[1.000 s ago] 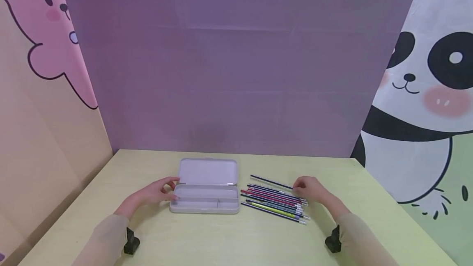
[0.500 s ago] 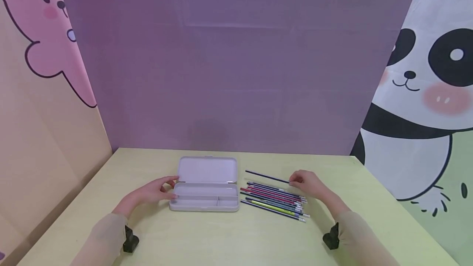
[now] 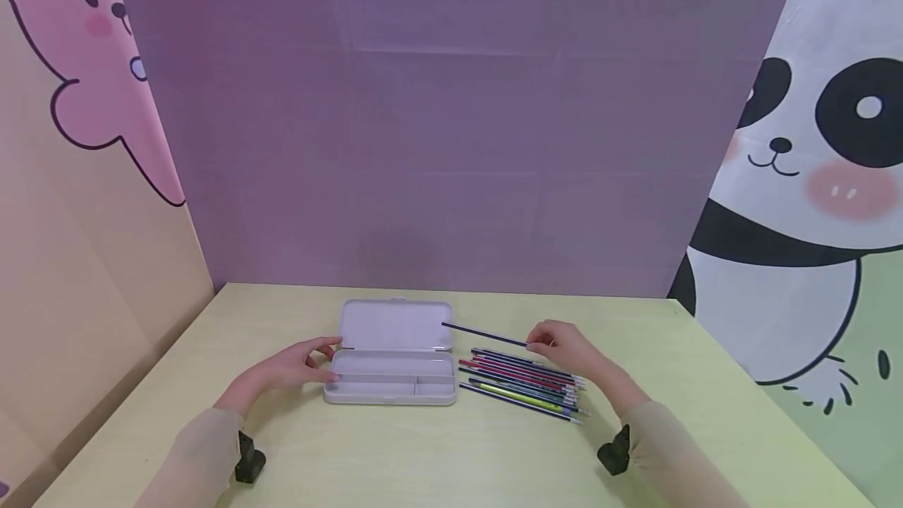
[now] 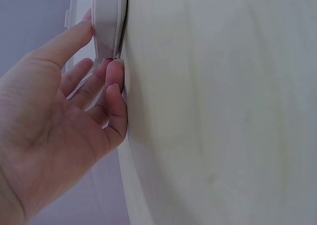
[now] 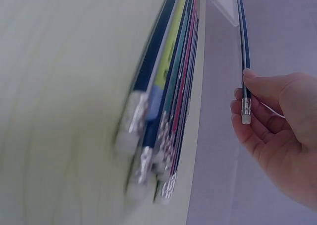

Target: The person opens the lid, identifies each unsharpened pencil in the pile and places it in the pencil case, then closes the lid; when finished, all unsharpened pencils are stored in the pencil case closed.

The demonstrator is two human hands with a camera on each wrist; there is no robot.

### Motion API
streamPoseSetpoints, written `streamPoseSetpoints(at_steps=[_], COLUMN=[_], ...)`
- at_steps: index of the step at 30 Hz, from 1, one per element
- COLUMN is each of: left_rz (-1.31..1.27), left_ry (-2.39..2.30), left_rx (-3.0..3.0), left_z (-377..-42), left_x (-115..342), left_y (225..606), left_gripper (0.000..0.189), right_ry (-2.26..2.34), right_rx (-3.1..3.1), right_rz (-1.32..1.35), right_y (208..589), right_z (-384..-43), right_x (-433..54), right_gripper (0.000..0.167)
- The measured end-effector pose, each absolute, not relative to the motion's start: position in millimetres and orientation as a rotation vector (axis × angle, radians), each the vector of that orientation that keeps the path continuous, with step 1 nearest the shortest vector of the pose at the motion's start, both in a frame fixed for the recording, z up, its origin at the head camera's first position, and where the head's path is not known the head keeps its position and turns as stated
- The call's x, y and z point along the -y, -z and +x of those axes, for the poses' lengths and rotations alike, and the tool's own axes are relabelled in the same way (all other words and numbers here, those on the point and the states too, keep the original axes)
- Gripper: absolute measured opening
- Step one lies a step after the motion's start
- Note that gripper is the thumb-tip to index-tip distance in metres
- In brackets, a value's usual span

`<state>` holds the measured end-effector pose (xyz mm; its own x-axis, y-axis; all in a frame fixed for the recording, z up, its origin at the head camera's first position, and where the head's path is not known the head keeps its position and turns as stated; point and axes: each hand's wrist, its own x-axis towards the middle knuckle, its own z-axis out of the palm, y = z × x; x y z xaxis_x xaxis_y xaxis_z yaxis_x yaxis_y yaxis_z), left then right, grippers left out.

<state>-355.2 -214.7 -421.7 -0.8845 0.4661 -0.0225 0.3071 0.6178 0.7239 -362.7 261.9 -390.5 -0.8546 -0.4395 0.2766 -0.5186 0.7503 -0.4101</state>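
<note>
A pale lilac pencil case (image 3: 395, 377) lies unfolded on the table, its lid (image 3: 397, 325) leaning back behind the divided tray. My left hand (image 3: 295, 365) holds the case's left end; the left wrist view has the thumb on the rim and curled fingers at the end wall (image 4: 106, 27). A dark blue pencil (image 3: 487, 333) is pinched between the thumb and fingers of my right hand (image 3: 570, 347), near its eraser end (image 5: 245, 118). Its other end reaches in front of the lid's right edge in the head view. Below the right hand lies a bunch of pencils (image 3: 522, 382).
The bunch holds several dark, red and yellow-green pencils, slanted just right of the case, erasers toward the right. A pale wooden table (image 3: 395, 453) bears everything. Behind it rises a purple panel (image 3: 451, 139), with a panda picture (image 3: 811, 202) on the right wall.
My right hand has lifted the dark blue pencil away from the bunch and carried it left toward the case. The left hand has stayed at the case's left end.
</note>
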Motion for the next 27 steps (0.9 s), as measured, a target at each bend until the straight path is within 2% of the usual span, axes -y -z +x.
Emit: streamPoseSetpoints(at_steps=[27], left_rz=[0.589], left_ry=[-1.13], left_rx=[-2.638], left_z=[-356], left_x=[214], left_y=[422], left_gripper=[0.076], right_ry=[-0.832], right_rx=[2.792], right_rz=[0.896], right_y=[384], right_z=[-358], right_x=[-188], right_gripper=[0.007])
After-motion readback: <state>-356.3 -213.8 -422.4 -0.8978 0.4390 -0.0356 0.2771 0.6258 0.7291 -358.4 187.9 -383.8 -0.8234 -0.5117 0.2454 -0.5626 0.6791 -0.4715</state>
